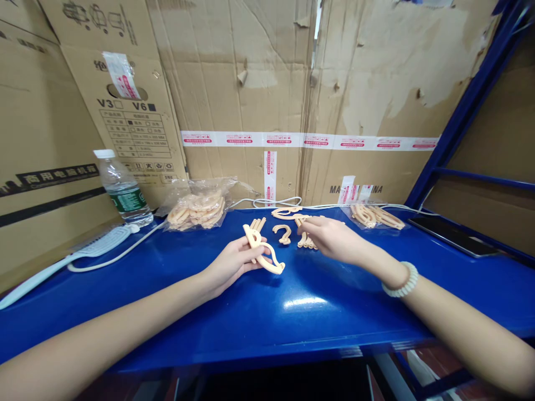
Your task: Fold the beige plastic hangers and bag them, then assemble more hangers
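Here's the left hand [238,259], thumb and fingers closed on a cream curved piece [267,264], smooth, looped near one end, tilted over the blue table [251,328]. The right hand [330,238] (pale bracelet [402,280] below it) meets similar pieces [306,241]; whether it grips any, I can't tell.

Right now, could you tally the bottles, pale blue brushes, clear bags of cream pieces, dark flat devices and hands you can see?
Bottle: 1
Pale blue brush: 1
Clear bags of cream pieces: 2
Dark flat device: 1
Hands: 2
Total: 7
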Demonstrator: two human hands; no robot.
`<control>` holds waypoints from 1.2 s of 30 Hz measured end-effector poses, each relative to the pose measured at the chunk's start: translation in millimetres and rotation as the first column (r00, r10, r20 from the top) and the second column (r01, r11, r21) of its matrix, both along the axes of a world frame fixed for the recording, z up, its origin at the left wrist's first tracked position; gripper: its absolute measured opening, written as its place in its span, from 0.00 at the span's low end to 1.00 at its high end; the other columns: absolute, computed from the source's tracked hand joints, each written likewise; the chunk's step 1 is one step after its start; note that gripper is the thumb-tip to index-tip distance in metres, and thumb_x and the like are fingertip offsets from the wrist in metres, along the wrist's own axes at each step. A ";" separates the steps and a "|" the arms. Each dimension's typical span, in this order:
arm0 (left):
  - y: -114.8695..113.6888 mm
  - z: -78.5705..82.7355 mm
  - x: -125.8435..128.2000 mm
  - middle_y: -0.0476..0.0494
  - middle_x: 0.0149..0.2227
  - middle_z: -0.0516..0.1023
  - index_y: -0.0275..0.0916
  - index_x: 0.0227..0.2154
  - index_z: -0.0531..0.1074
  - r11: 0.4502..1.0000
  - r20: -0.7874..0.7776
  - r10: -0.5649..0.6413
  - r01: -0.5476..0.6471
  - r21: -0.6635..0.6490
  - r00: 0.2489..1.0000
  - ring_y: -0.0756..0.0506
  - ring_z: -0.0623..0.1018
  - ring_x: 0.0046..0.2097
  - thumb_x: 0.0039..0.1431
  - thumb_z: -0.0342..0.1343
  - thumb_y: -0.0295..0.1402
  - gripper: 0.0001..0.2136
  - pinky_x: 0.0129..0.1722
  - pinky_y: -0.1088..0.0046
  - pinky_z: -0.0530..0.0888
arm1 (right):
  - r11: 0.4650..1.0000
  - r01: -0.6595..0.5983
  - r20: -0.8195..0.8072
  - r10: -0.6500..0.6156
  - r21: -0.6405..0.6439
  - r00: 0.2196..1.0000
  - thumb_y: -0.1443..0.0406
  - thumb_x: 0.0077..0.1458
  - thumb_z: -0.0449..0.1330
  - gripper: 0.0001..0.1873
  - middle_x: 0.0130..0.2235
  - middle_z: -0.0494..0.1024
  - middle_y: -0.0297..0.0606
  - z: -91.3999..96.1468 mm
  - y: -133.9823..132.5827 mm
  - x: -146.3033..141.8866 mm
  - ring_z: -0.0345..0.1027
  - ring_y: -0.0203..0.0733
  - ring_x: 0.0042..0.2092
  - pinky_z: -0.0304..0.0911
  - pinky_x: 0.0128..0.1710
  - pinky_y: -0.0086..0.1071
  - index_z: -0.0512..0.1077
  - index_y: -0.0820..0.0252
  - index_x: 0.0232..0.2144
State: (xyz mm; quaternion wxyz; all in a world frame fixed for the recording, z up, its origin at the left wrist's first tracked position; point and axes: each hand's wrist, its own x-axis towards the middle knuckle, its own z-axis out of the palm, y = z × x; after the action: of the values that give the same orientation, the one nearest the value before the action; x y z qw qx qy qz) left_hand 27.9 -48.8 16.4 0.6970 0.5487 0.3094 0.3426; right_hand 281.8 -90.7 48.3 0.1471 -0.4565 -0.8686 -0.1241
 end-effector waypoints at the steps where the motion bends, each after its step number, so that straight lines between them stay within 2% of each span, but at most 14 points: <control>1: -0.5 -1.5 0.1 0.43 0.37 0.79 0.34 0.41 0.71 0.999 0.008 -0.024 0.024 0.028 1.000 0.45 0.80 0.41 0.53 0.64 0.28 0.13 0.45 0.67 0.75 | 0.994 -0.092 -0.002 0.093 0.054 0.996 0.78 0.57 0.49 0.17 0.45 0.75 0.47 -2.4 -4.1 -9.2 0.68 0.45 0.45 0.62 0.43 0.35 0.69 0.64 0.44; 4: -2.1 -6.5 0.8 0.43 0.40 0.78 0.35 0.44 0.70 0.992 -0.003 -0.070 0.070 0.102 0.998 0.44 0.79 0.43 0.47 0.68 0.30 0.21 0.46 0.66 0.75 | 0.932 -0.339 0.101 0.328 0.127 0.939 0.74 0.60 0.49 0.15 0.49 0.73 0.48 -10.8 -15.6 -35.3 0.64 0.46 0.48 0.60 0.48 0.38 0.69 0.64 0.47; 6: -3.0 -8.5 1.4 0.42 0.42 0.78 0.35 0.45 0.70 0.987 -0.020 -0.084 0.086 0.134 0.996 0.43 0.78 0.43 0.48 0.68 0.34 0.22 0.46 0.66 0.75 | 0.898 -0.413 0.194 0.383 0.151 0.903 0.72 0.61 0.51 0.14 0.48 0.74 0.47 -15.6 -20.4 -46.1 0.63 0.47 0.46 0.59 0.48 0.39 0.69 0.65 0.48; 10: -4.3 -6.6 1.7 0.45 0.39 0.76 0.36 0.46 0.69 0.979 -0.042 -0.081 0.087 0.184 0.996 0.47 0.78 0.38 0.51 0.66 0.38 0.22 0.42 0.68 0.76 | 0.895 -0.409 0.241 0.363 0.177 0.900 0.71 0.61 0.51 0.10 0.41 0.76 0.43 -19.8 -21.0 -48.0 0.62 0.46 0.42 0.58 0.46 0.38 0.71 0.65 0.42; 14: -5.0 -0.7 0.6 0.49 0.33 0.74 0.35 0.41 0.71 0.953 -0.092 -0.003 0.031 0.301 0.996 0.49 0.76 0.32 0.53 0.63 0.40 0.17 0.38 0.71 0.75 | 0.909 -0.378 0.198 0.344 0.174 0.918 0.72 0.61 0.50 0.10 0.37 0.75 0.42 -18.8 -17.1 -41.0 0.61 0.44 0.40 0.58 0.44 0.38 0.72 0.64 0.37; 18: -3.9 1.3 -0.7 0.49 0.29 0.75 0.35 0.38 0.71 0.916 -0.140 0.046 0.014 0.402 0.989 0.48 0.76 0.31 0.54 0.61 0.41 0.15 0.35 0.71 0.74 | 0.912 -0.362 0.036 0.362 0.191 0.931 0.75 0.58 0.49 0.11 0.39 0.75 0.45 -16.2 -17.5 -38.8 0.60 0.43 0.40 0.59 0.40 0.36 0.70 0.63 0.32; 22: -2.6 -0.7 -1.1 0.48 0.26 0.75 0.34 0.39 0.72 0.888 -0.176 0.070 0.019 0.459 0.982 0.47 0.76 0.30 0.56 0.59 0.41 0.15 0.33 0.72 0.73 | 0.924 -0.303 -0.201 0.351 0.233 0.915 0.79 0.50 0.48 0.14 0.37 0.72 0.42 -16.0 -19.0 -38.2 0.61 0.41 0.39 0.58 0.37 0.35 0.65 0.60 0.22; 26: -5.5 0.4 -0.2 0.48 0.28 0.74 0.35 0.38 0.74 0.866 -0.159 0.092 0.000 0.501 0.983 0.48 0.76 0.30 0.55 0.60 0.39 0.13 0.32 0.73 0.74 | 0.954 -0.253 -0.411 0.299 0.163 0.861 0.79 0.48 0.48 0.14 0.34 0.67 0.39 -18.2 -18.0 -39.1 0.61 0.40 0.38 0.59 0.36 0.34 0.59 0.59 0.18; 28: -7.8 1.6 0.5 0.48 0.30 0.74 0.35 0.39 0.75 0.855 -0.137 0.110 -0.024 0.519 0.984 0.48 0.76 0.31 0.54 0.61 0.39 0.13 0.32 0.73 0.74 | 0.960 -0.255 -0.519 0.279 0.118 0.808 0.78 0.50 0.51 0.12 0.35 0.67 0.38 -17.9 -18.2 -41.5 0.62 0.41 0.40 0.61 0.38 0.36 0.59 0.58 0.21; 31: -10.5 2.5 1.1 0.46 0.33 0.75 0.36 0.39 0.77 0.844 -0.107 0.113 -0.038 0.535 0.988 0.48 0.76 0.31 0.53 0.62 0.39 0.14 0.32 0.73 0.76 | 0.962 -0.274 -0.695 0.206 0.014 0.689 0.70 0.56 0.56 0.04 0.40 0.69 0.39 -16.1 -20.5 -47.5 0.64 0.42 0.43 0.63 0.44 0.39 0.65 0.57 0.34; 33: -11.4 2.6 1.5 0.46 0.33 0.76 0.36 0.39 0.78 0.849 -0.110 0.088 -0.016 0.529 0.990 0.48 0.77 0.31 0.54 0.62 0.39 0.13 0.34 0.73 0.77 | 0.945 -0.315 -0.763 0.141 -0.085 0.630 0.65 0.60 0.56 0.07 0.43 0.71 0.40 -16.4 -21.8 -51.8 0.65 0.41 0.44 0.63 0.46 0.39 0.66 0.57 0.41; 36: -12.6 2.9 2.3 0.45 0.34 0.77 0.37 0.37 0.78 0.857 -0.128 0.066 0.009 0.516 0.990 0.47 0.78 0.32 0.53 0.62 0.38 0.12 0.35 0.72 0.78 | 0.915 -0.370 -0.839 0.072 -0.159 0.539 0.61 0.60 0.57 0.09 0.42 0.72 0.39 -21.3 -20.4 -56.7 0.66 0.41 0.45 0.64 0.47 0.38 0.67 0.57 0.42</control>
State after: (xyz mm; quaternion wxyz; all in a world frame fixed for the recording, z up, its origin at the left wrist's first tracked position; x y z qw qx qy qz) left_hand 30.2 -61.5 19.2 0.4962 0.7331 0.2630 0.3835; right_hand 225.1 -111.2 27.0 0.4713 -0.3634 -0.7594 0.2630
